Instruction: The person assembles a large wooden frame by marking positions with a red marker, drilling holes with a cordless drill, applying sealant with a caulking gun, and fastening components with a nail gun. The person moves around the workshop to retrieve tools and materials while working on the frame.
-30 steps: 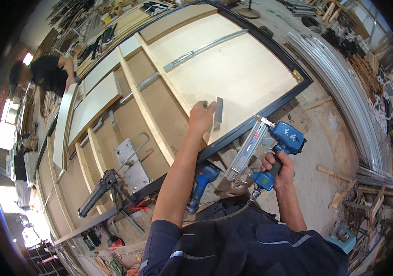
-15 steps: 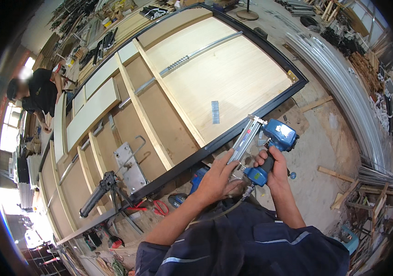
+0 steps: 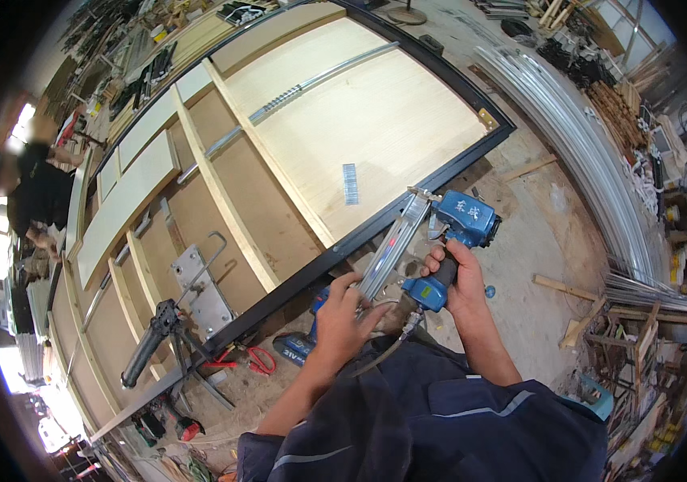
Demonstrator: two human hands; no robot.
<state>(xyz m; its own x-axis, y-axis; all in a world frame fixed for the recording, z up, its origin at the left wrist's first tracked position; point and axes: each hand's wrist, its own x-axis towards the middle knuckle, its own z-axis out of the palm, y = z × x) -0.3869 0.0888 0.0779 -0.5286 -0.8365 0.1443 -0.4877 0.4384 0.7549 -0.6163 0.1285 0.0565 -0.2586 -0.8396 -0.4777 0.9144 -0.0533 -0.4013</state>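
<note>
My right hand is wrapped round the black grip of a blue pneumatic nail gun, held above the panel's near edge. A hose runs from the fitting at the base of its grip toward my body. My left hand is closed at the rear end of its long silver magazine, thumb and fingers curled there. Just past the tool, a strip of nails lies on the pale plywood in a black-framed panel.
Wooden battens cross the frame. A metal plate and a black-handled tripod-like tool rest on its near side. Red-handled scissors and a blue power tool lie below. Another person stands far left; metal profiles lie right.
My left hand has slid back along the magazine toward its rear end, and its fingers have curled in. The whole scene has shifted left in view. The right hand keeps its grip.
</note>
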